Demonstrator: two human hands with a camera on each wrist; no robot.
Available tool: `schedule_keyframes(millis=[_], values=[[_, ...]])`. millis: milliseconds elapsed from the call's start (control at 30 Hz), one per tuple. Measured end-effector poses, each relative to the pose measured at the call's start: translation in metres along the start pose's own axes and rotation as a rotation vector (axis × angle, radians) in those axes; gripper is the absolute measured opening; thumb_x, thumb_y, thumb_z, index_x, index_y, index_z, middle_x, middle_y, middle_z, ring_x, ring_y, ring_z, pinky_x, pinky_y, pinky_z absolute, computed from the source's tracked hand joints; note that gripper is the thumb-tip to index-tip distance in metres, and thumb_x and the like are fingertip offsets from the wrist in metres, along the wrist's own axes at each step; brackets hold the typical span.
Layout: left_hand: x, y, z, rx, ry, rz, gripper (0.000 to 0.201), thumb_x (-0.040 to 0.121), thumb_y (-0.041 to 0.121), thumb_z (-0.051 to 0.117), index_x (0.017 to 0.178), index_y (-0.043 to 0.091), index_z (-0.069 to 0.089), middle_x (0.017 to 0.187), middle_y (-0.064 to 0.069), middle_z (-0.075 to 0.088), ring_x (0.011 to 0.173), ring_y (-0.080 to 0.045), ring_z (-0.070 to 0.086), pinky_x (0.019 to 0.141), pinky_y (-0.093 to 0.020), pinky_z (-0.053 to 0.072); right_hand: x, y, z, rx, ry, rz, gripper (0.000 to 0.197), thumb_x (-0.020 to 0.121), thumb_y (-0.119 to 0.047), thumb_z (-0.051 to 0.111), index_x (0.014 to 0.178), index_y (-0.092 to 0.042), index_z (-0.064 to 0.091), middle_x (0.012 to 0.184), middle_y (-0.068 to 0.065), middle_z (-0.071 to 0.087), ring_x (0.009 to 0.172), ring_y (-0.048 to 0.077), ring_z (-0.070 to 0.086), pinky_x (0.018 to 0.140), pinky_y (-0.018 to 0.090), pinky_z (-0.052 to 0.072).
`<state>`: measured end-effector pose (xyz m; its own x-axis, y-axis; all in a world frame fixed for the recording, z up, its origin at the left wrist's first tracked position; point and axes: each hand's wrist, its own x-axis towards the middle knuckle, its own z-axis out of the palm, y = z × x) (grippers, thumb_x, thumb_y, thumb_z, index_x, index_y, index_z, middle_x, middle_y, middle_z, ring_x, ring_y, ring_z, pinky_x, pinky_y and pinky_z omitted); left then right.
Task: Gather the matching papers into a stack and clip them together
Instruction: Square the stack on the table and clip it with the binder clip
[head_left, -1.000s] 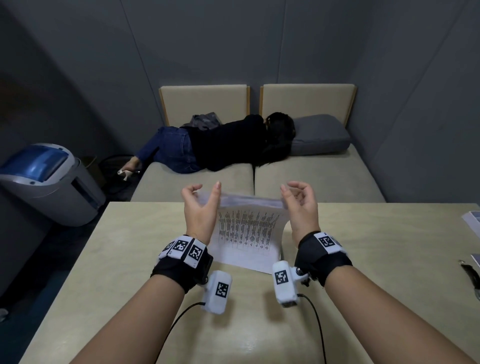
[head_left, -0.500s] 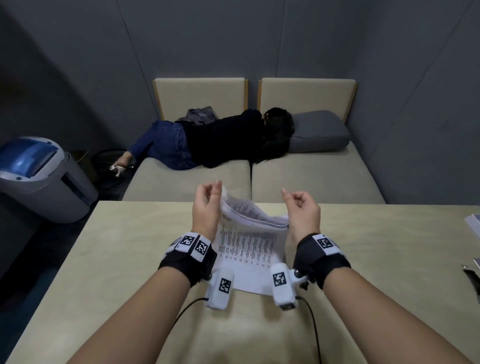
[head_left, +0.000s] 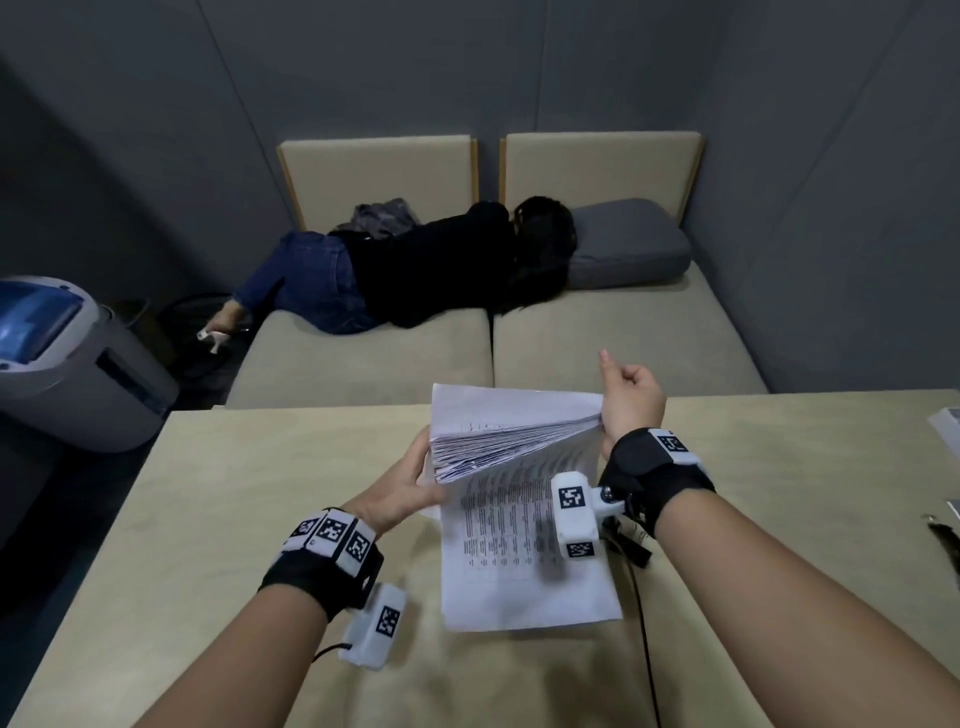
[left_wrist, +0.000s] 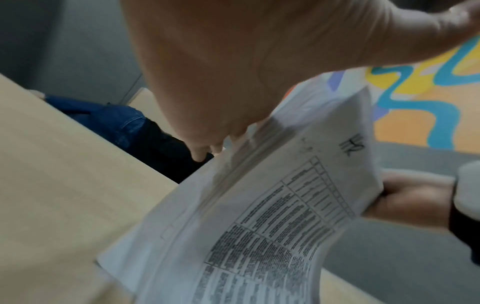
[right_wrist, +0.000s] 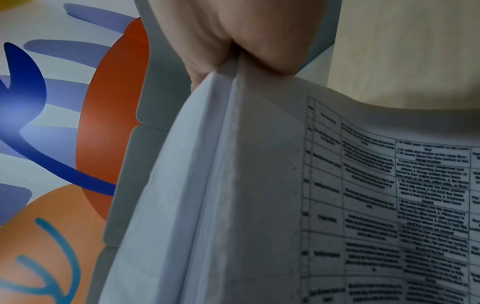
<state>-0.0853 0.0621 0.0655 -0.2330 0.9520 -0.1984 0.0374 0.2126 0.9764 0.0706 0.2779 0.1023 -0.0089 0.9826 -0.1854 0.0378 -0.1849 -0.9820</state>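
Papers (head_left: 511, 452) — printed stack, fanned, lifted off the beige table (head_left: 260, 519) at centre; right hand (head_left: 631, 402) pinches its 3 o'clock edge, left hand (head_left: 405, 483) cups the 9 o'clock edge, fingers under the sheets. Bottom sheet droops onto the table. Grey bin (head_left: 67, 358) at 9 o'clock; couch (head_left: 623, 358) at 12 — a person (head_left: 415, 270) lying on it

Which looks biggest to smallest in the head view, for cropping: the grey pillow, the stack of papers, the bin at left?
1. stack of papers, nearest the camera, so flattered.
2. bin, partly cut off at the frame edge.
3. grey pillow.
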Motion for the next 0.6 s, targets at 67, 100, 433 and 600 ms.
schedule_keyframes(millis=[67, 100, 433, 600], values=[[-0.003, 0.001, 0.004, 0.159, 0.002, 0.026, 0.112, 0.051, 0.050, 0.088, 0.141, 0.030, 0.024, 0.140, 0.026, 0.037, 0.129, 0.013, 0.035, 0.103, -0.005, 0.029, 0.000, 0.003, 0.001, -0.014, -0.003, 0.007, 0.029, 0.086, -0.032, 0.068, 0.066, -0.019, 0.051, 0.062, -0.005, 0.046, 0.055, 0.009, 0.041, 0.056, 0.020, 0.039], [-0.002, 0.000, 0.007, 0.263, 0.062, 0.036, 0.101, 0.056, 0.039, 0.089, 0.136, 0.034, 0.029, 0.134, 0.030, 0.040, 0.124, 0.015, 0.039, 0.098, -0.002, 0.031, -0.001, 0.004, 0.001, -0.012, -0.005, 0.012, 0.029, 0.086, -0.032, 0.068, 0.067, -0.019, 0.051, 0.062, -0.005, 0.046, 0.055, 0.008, 0.041, 0.057, 0.021, 0.039], [0.006, 0.031, 0.019, -0.107, 0.517, 0.089, 0.015, 0.089, 0.019, 0.062, 0.101, 0.027, 0.059, 0.103, 0.000, 0.070, 0.098, -0.019, 0.066, 0.084, -0.034, 0.054, -0.026, -0.028, -0.010, 0.058, -0.315, -0.072, 0.058, 0.065, -0.069, 0.065, 0.094, -0.020, 0.054, 0.096, -0.002, 0.058, 0.091, 0.015, 0.055, 0.086, 0.031, 0.043], [-0.002, 0.065, 0.009, -0.069, 0.465, 0.185, 0.019, 0.088, 0.024, 0.062, 0.106, 0.028, 0.058, 0.106, 0.006, 0.070, 0.099, -0.010, 0.067, 0.087, -0.030, 0.053, -0.038, -0.038, -0.027, -0.008, -0.556, -0.085, 0.107, 0.052, -0.049, 0.088, 0.140, -0.043, 0.025, 0.151, 0.009, 0.030, 0.138, 0.023, 0.033, 0.113, 0.046, 0.030]])
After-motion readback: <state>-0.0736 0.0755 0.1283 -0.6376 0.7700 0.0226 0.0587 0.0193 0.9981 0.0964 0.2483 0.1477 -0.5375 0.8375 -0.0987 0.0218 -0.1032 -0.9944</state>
